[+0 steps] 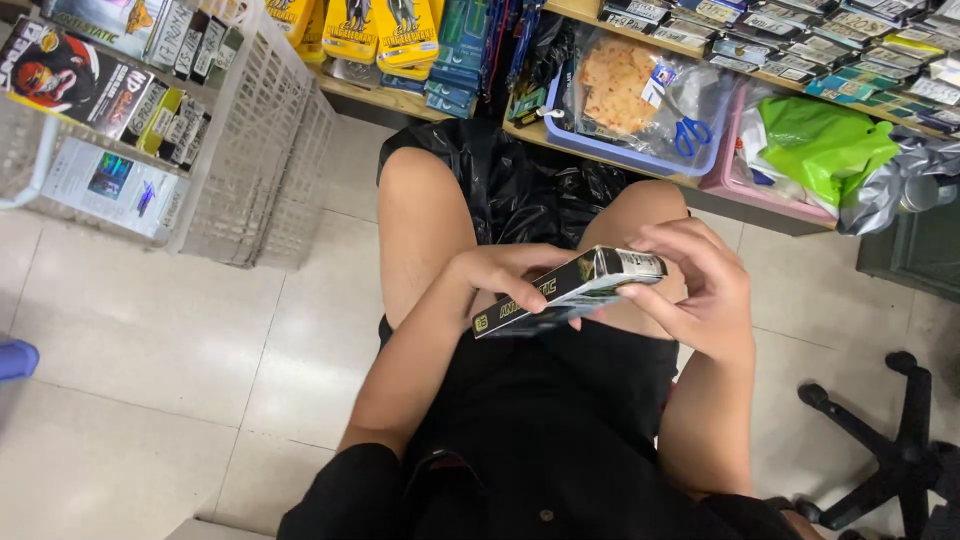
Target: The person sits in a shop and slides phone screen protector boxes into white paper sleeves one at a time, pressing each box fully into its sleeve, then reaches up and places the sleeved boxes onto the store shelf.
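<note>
— How are the hands set?

— The left hand [500, 272] comes in from the lower left, forearm slanting up across the lap, wrist bent so the hand curls over the near edge of a flat dark box [565, 293]; its grip is closed on the box, with the rest of the fingers hidden behind it. The right hand [700, 290] rises from the right, forearm nearly upright, palm turned inward; its fingers [665, 240] arch over the far end of the box and a fingertip touches the lower edge; so that grip holds the box too.

— Where does the box sit?

— Between the two hands, above the bare knees, tilted with its right end higher; it is clear of the floor.

— Around them?

— A black plastic bag [520, 180] lies just beyond the knees; a white mesh basket [250, 150] stands at the left with packaged goods inside; a low shelf [380, 100] runs along the top, carrying a blue tray [640, 155] with scissors [690, 135]; a chair base [890, 450] shows at lower right.
</note>
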